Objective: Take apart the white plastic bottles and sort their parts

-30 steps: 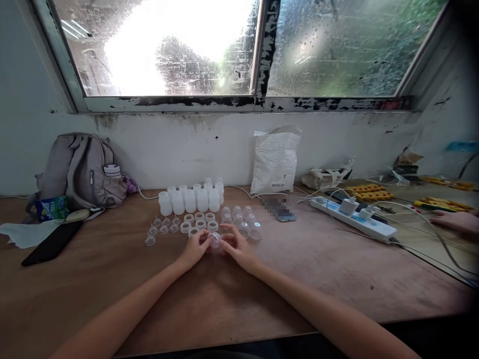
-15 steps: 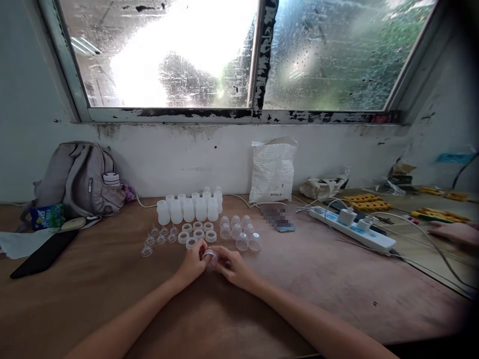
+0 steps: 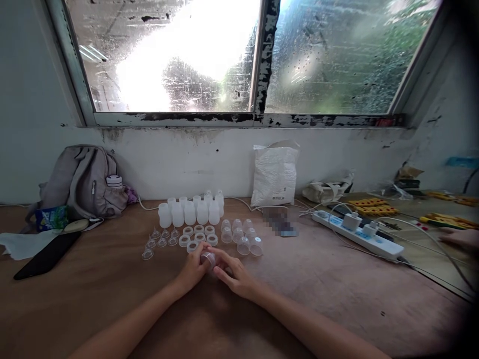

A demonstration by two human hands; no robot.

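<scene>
Close in front of me, a small clear round plastic cap point(image 3: 208, 260) is between my two hands. My left hand point(image 3: 193, 267) is closed around its left side. The fingers of my right hand point(image 3: 235, 275) curl over its right side, thumb below. Whether another part sits inside the cap is too small to tell. Just beyond are white collar rings point(image 3: 192, 246), with clear silicone nipples point(image 3: 148, 254) to their left. Clear plastic cups point(image 3: 256, 246) stand to the right of the rings. Behind them are rows of frosted baby bottles point(image 3: 177, 214).
A backpack point(image 3: 84, 184) and a black phone-like slab point(image 3: 47, 256) lie left. A white plastic bag point(image 3: 275, 174) leans on the wall. On the right are a power strip point(image 3: 381, 244) with cables, yellow racks point(image 3: 372, 207) and another person's hand point(image 3: 458, 238).
The piece in my hands has turned, so that more of its round clear side shows. My right fingers have moved over its top. The whole view has shifted slightly.
</scene>
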